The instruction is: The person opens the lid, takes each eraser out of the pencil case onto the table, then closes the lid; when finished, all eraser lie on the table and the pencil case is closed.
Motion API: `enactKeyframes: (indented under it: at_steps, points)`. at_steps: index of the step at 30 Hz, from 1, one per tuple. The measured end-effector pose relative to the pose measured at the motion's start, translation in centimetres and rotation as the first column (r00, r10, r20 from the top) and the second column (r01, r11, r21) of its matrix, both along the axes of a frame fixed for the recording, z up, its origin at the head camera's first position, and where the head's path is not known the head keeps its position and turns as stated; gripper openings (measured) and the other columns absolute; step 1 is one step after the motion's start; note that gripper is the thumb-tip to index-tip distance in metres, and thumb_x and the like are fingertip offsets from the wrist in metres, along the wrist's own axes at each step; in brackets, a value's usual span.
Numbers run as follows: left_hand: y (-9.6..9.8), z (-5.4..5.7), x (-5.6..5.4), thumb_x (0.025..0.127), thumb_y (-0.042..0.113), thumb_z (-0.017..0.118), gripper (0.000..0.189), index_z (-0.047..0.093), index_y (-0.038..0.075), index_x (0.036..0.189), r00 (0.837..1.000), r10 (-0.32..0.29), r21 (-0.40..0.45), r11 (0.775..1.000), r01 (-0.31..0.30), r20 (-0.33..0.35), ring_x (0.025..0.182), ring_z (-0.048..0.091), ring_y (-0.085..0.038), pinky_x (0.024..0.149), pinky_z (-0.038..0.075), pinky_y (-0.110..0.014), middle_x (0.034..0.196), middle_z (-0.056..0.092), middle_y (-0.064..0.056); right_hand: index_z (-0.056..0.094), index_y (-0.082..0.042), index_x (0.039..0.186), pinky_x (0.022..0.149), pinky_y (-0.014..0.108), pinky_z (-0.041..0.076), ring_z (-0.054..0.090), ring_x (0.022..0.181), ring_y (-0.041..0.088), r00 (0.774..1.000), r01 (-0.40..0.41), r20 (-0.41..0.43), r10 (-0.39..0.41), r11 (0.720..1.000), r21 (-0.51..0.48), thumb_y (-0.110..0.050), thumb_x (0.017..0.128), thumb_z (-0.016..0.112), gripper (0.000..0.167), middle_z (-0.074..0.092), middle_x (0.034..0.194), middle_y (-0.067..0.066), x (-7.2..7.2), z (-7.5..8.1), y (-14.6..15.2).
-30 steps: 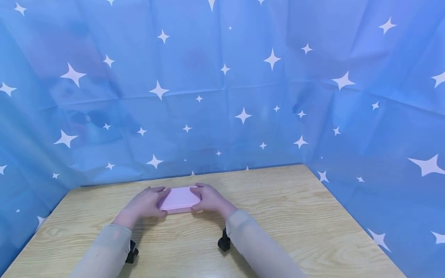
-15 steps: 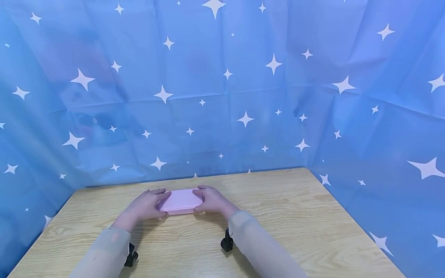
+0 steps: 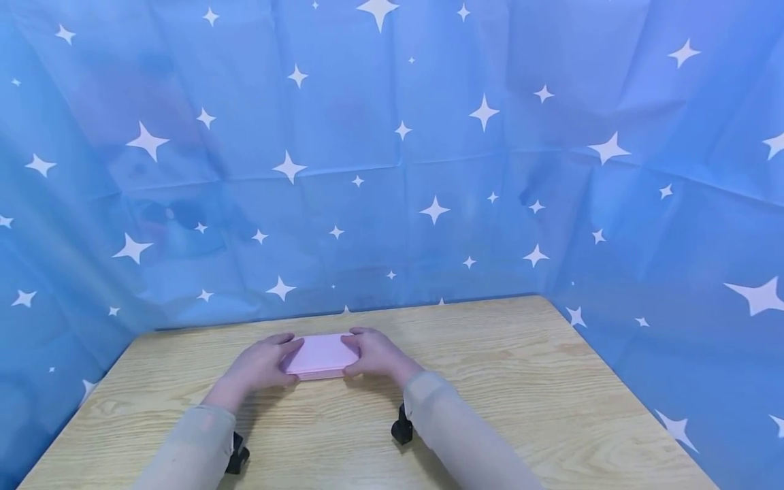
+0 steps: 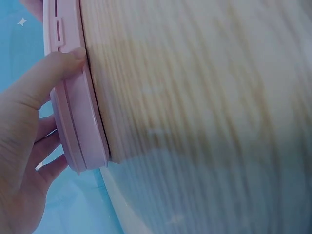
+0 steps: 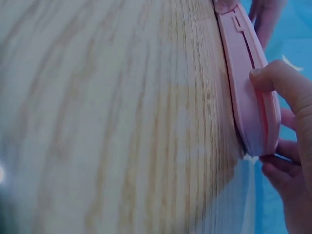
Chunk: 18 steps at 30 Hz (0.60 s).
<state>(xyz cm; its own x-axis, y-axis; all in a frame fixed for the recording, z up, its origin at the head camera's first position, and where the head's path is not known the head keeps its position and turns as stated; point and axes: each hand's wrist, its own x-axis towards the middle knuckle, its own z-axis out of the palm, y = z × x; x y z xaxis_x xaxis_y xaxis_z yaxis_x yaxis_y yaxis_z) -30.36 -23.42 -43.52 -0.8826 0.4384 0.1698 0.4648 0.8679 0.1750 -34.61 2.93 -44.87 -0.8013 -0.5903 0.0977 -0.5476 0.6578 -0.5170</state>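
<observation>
A pink case (image 3: 320, 354) lies flat on the wood-grained table (image 3: 490, 388), close to the back edge and a little left of that edge's middle, its long side running roughly along it and both front corners well away. It is a shallow box with rounded corners and a smooth, plain top, paler than its sides where the light catches it. A seam runs around the side, parting lid from base, and midway along the front a small raised rectangular latch (image 4: 59, 31) with a narrow slot sits over it. In the right wrist view the seam shows as a dark groove beside the latch and a redder strip towards the case's right end. The left hand (image 3: 260, 362) holds the left end — its grip pinches the case, thumb against the front side, fingers curled to the end and far side. The right hand (image 3: 378, 354) grips the right end in the same manner, its thumb resting at the seam. Pale sleeves cover both forearms, and a black wrist device (image 3: 401, 429) hangs below each cuff. Beyond the back edge hangs a blue cloth (image 3: 343, 197) printed with white four-pointed stars.
</observation>
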Motion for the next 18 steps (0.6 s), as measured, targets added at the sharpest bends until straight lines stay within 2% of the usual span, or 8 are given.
enactKeyframes:
  at_steps: [7,11,14,18]
  points:
    - [0.0,-0.3,-0.1,0.069,0.030,0.084,0.078,0.055,0.002,0.136,1.000,-0.006,0.006,1.000,0.006,-0.021,0.122,0.048,-0.046,0.100,0.040,-0.057,0.139,0.048,-0.026,0.054,-0.009,0.139,0.112,0.036,0.031,0.042,0.134,0.029,1.000,-0.009,0.003,0.009,1.000,0.002,-0.028,0.076,0.079,0.069,0.045,0.146,0.016,-0.1,0.3,0.1]
    - [0.0,0.1,0.2,0.070,0.031,0.082,0.080,0.052,0.001,0.138,1.000,-0.008,-0.002,1.000,0.008,-0.026,0.123,0.047,-0.048,0.101,0.038,-0.059,0.140,0.046,-0.028,0.055,-0.006,0.137,0.112,0.039,0.031,0.040,0.135,0.032,0.999,0.011,0.050,-0.006,0.994,-0.107,-0.026,0.077,0.077,0.066,0.043,0.147,0.018,-0.1,0.2,0.0]
    - [0.1,0.6,0.5,0.072,0.032,0.081,0.081,0.050,0.002,0.140,1.000,-0.007,0.010,1.000,0.007,-0.010,0.122,0.047,-0.050,0.101,0.036,-0.062,0.140,0.045,-0.029,0.056,-0.004,0.135,0.108,0.039,0.037,0.044,0.132,0.033,0.990,0.066,0.139,-0.030,0.964,-0.258,-0.023,0.080,0.075,0.062,0.040,0.148,0.020,-0.1,-0.4,0.1]
    - [-0.2,1.5,1.1,0.074,0.031,0.081,0.085,0.043,0.008,0.146,1.000,-0.001,0.084,0.996,0.001,0.008,0.122,0.047,-0.050,0.101,0.035,-0.064,0.142,0.045,-0.026,0.056,-0.002,0.135,0.097,0.036,0.048,0.055,0.120,0.031,0.969,0.159,0.238,-0.060,0.892,-0.422,-0.024,0.085,0.073,0.057,0.047,0.142,0.020,0.0,-1.0,0.2]
